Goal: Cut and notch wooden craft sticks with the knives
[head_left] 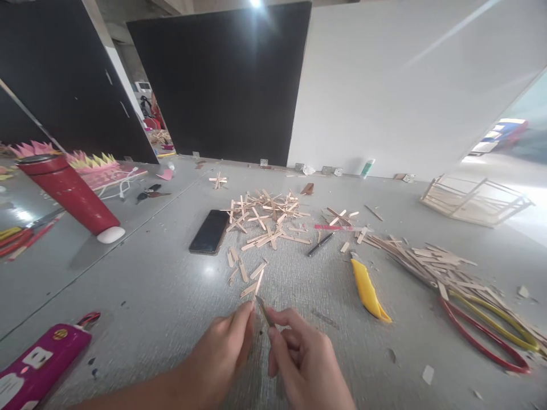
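My left hand (pixel 222 353) and my right hand (pixel 305 361) meet low in the middle of the head view, both pinched together. My left fingers grip a thin wooden stick (pixel 258 283) that points away from me. In my right fingers is a small dark blade (pixel 265 311) pressed against the stick's near end. Several short stick pieces (pixel 243 270) lie on the grey table (pixel 162 296) just beyond my hands. A pile of crossed sticks (pixel 265 219) sits farther back.
A black phone (pixel 209 231) lies left of the pile, a yellow knife (pixel 367 290) and a black pen (pixel 320 244) to the right. Loose long sticks (pixel 431 263), red and yellow loops (pixel 491 336), a stick frame (pixel 474 199), a red flask (pixel 70 191) and a pink case (pixel 38 364) surround them.
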Available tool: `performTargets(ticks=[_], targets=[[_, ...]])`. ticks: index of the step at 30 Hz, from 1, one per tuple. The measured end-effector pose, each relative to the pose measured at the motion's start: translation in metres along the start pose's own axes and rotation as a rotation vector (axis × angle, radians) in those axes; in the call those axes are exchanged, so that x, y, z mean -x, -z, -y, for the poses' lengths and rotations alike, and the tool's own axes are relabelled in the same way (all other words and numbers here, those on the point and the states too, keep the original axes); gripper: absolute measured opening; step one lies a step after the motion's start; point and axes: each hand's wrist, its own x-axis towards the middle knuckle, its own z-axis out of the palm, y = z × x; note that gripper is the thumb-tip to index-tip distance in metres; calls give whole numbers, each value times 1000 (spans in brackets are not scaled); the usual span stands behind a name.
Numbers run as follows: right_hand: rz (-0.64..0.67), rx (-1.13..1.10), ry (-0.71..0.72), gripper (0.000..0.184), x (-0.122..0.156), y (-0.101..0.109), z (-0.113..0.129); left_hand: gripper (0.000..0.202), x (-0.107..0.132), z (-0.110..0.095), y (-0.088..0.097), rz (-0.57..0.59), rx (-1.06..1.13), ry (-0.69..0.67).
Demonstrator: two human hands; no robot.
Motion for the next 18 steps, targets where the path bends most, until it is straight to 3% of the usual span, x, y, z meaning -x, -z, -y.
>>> performTargets(ticks=[2,5,8,10,12,13,18], targets=[[-3,36,53,35,4,-4,-4,30,0,-2,1,23,6,20],[66,139,61,31,-6,23,15,31,0,-2,1,-31,-60,-39],[198,269,-43,23,-25,64,45,31,0,-1,0,-77,-137,-134],[346,236,-188,26,-33,77,56,31,0,0,-1,-80,-168,-175],[305,164,-229,25,-31,70,50,32,-1,1,-2,-66,-160,-145],[205,128,-203,24,-27,60,41,33,-1,1,-3,-58,-146,-114],[13,64,45,37,0,5,-3,30,-1,-2,0,13,1,-9]])
